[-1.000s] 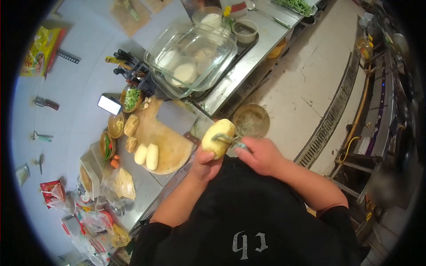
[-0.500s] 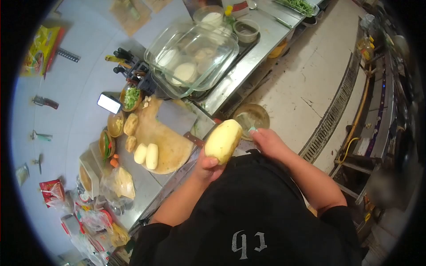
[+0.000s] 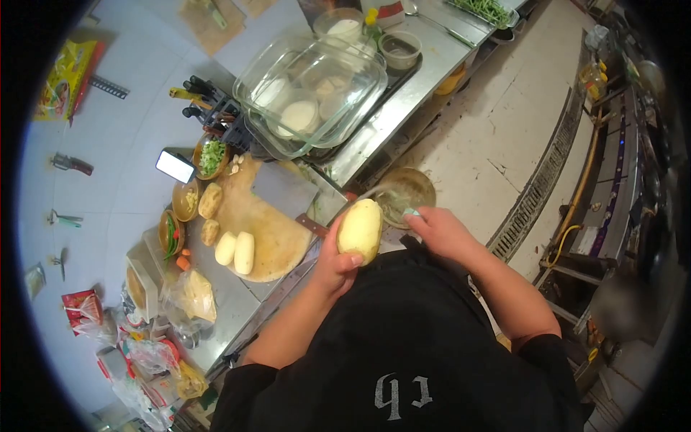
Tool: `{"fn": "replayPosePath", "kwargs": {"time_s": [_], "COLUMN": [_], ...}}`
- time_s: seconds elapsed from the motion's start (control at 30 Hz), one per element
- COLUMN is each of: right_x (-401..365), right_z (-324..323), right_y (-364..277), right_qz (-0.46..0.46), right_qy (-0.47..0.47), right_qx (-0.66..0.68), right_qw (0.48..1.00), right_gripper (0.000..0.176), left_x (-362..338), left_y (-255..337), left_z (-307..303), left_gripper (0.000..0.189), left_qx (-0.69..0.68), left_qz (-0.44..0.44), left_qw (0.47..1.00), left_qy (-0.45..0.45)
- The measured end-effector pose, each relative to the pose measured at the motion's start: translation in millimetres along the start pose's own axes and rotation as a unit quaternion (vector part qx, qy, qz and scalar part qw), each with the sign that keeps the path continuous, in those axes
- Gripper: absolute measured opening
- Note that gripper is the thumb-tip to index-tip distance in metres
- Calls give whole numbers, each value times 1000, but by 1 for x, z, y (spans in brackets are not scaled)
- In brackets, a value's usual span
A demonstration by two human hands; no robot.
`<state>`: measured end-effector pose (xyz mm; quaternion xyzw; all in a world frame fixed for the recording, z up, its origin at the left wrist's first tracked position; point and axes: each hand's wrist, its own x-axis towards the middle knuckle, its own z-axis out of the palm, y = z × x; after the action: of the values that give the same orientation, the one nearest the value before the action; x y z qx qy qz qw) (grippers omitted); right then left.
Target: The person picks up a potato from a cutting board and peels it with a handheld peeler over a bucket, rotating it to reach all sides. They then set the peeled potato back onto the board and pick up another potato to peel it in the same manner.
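Note:
In my left hand (image 3: 338,263) is a large, mostly peeled potato (image 3: 361,230), pale yellow with a little brown skin at its lower left edge. My right hand (image 3: 435,229) is closed round a peeler (image 3: 411,212); only a bit of its pale green end shows, just right of the potato and apart from it. Below both hands, near the floor, a round bin (image 3: 417,183) has peelings in it. Two peeled potatoes (image 3: 244,253) lie on the round wooden cutting board (image 3: 277,245), with unpeeled potatoes (image 3: 210,200) at its left edge.
A cleaver (image 3: 288,191) lies on the board, its handle towards me. Behind stand a knife block (image 3: 227,119) and large glass dishes (image 3: 309,93). Bowls of chopped greens (image 3: 211,157) and chillies (image 3: 171,236) line the left, beside a lit phone (image 3: 175,166).
The potato in my left hand has turned more upright and shows a different side. My right hand stays almost in place, and a strip-like blur now shows above the bin.

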<state>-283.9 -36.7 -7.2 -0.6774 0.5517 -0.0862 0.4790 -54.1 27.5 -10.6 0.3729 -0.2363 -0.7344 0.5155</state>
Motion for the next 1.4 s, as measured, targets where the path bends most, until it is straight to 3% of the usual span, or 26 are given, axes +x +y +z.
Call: {"fn": "replayPosePath", "kwargs": {"time_s": [0.1, 0.23, 0.3, 0.33, 0.53, 0.67, 0.73, 0.83, 1.07, 1.13, 1.17, 1.23, 1.37, 1.4], "right_x": [-5, 6, 19, 19, -6, -27, -30, -36, -29, -15, -13, -11, -29, -33], "right_z": [1, 13, 14, 15, 18, 13, 14, 13, 22, 27, 27, 25, 18, 17], "right_y": [-2, 11, 24, 26, 4, -29, -33, -39, -27, -11, -4, 3, -23, -27], "right_qz": [-24, -30, 90, 89, -29, -137, -214, -256, -202, -89, -87, -47, -59, -109], "right_qy": [13, 59, -4, -6, 41, 16, 50, 65, 102, 93, 95, 50, 34, 28], "right_qx": [108, 97, 166, 167, 183, 88, 15, -53, -66, -46, -46, 157, 188, 139], "right_qw": [994, 993, 982, 982, 982, 986, 975, 963, 972, 991, 991, 985, 980, 984], "right_gripper": [45, 46, 47, 47, 43, 33, 31, 31, 33, 33, 33, 34, 33, 34], "left_x": [-2, 5, 3, 3, 5, 5, 7, 6, 9, 4, 3, 2, 4, 3], "left_y": [-1, -1, 0, 0, -1, -1, -6, -10, -8, -9, -9, -7, -7, -7], "left_z": [-1, 3, 2, 2, 7, 5, 1, 2, 2, 5, 6, 10, 7, 9], "left_gripper": [97, 98, 99, 99, 100, 101, 101, 99, 94, 93, 93, 93, 94, 94], "left_qx": [-24, -37, -37, -34, -63, -76, -78, -63, -44, -43, -42, -51, -64, -64], "left_qz": [3, 5, 8, 9, 11, -4, -9, -2, 17, 35, 52, 50, 34, 32], "left_qw": [1000, 999, 999, 999, 998, 997, 997, 998, 999, 998, 998, 997, 997, 997], "left_qy": [2, 2, 2, 2, 10, -13, -11, -1, 17, 5, -8, -9, 16, 16]}}
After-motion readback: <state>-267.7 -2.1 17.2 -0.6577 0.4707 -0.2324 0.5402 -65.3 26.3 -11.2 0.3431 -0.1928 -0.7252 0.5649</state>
